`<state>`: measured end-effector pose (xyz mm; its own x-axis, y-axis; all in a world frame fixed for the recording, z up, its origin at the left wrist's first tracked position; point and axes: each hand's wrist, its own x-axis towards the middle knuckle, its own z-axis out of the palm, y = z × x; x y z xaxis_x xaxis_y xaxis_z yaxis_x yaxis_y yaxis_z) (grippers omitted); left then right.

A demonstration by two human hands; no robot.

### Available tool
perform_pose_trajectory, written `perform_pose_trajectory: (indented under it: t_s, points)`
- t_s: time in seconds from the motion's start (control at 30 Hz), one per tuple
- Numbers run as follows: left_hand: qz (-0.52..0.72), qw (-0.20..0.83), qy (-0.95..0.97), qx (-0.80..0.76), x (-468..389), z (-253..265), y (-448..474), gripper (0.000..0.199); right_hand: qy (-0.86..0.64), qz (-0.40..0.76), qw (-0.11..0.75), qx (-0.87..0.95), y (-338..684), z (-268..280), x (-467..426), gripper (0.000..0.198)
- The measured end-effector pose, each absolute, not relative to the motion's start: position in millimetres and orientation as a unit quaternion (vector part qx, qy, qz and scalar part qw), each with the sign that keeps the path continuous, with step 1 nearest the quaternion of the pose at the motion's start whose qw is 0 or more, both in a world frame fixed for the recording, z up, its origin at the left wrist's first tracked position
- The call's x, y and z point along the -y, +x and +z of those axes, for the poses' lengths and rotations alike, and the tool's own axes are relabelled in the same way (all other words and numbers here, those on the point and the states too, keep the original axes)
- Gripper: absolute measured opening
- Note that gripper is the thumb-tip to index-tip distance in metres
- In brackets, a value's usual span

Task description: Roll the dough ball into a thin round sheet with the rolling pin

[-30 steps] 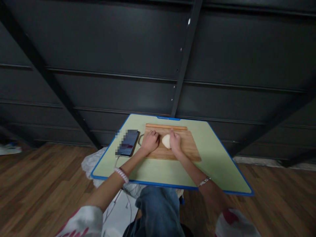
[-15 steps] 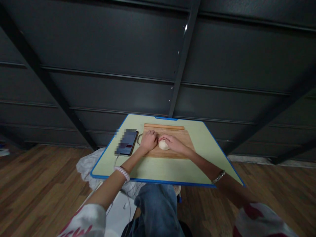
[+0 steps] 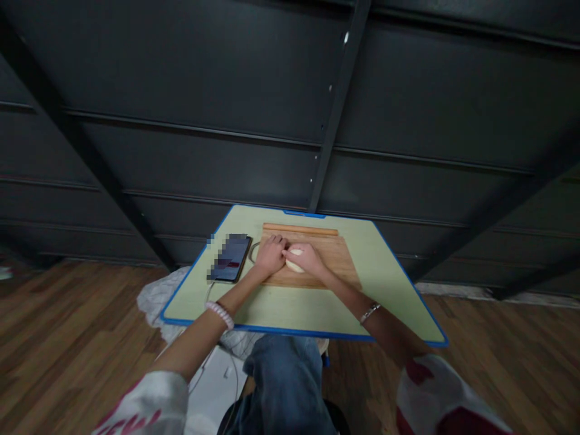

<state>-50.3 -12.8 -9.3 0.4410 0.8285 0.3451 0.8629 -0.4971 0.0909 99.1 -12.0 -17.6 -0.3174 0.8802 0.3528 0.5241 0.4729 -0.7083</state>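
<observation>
A pale ball of dough [image 3: 294, 261] lies on a wooden board [image 3: 338, 266] on the small table. My right hand [image 3: 309, 258] curls over its right and far side, fingers bent around it and the fingertips reaching toward my left hand. Close against the dough's left side, my left hand [image 3: 270, 256] rests on the board with its fingers curled in. Whatever may be under those fingers is hidden. Behind both hands, a wooden rolling pin [image 3: 299, 229] lies along the board's far edge.
A phone [image 3: 232, 258] with a cable lies left of the board, near a metal loop [image 3: 254, 252]. The table [image 3: 290, 311] has a blue rim. Dark panels [image 3: 217, 163] rise behind it. Crumpled white cloth [image 3: 156, 299] and a white box [image 3: 217, 383] sit below left.
My right hand has moved left and closed further over the dough, covering more of it. The dough has shifted slightly left. My left hand stays nearly in place.
</observation>
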Motion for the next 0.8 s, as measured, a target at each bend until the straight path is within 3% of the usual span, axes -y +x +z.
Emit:
perform_pose_trajectory:
  t_s: [0.17,0.27,0.37,0.63,0.8]
  points:
    - [-0.185,0.072,-0.837,0.510,14.8,-11.2,-48.6,0.021,-0.550,0.237,0.568,0.565,104.8,-19.8,-1.9,0.039]
    - [-0.193,0.070,-0.836,0.509,15.9,-11.5,-49.1,0.020,-0.572,0.222,0.609,0.503,113.6,-19.0,2.7,0.042]
    - [-0.202,0.066,-0.835,0.508,16.4,-11.9,-49.8,0.020,-0.536,0.229,0.590,0.559,126.2,-16.6,15.0,0.038]
    - [-0.195,0.063,-0.835,0.511,15.8,-10.5,-49.5,0.020,-0.489,0.273,0.435,0.705,139.8,7.5,20.4,0.024]
    - [-0.196,0.059,-0.834,0.512,14.7,-10.3,-49.2,0.019,-0.499,0.342,0.358,0.711,118.1,13.1,8.9,0.036]
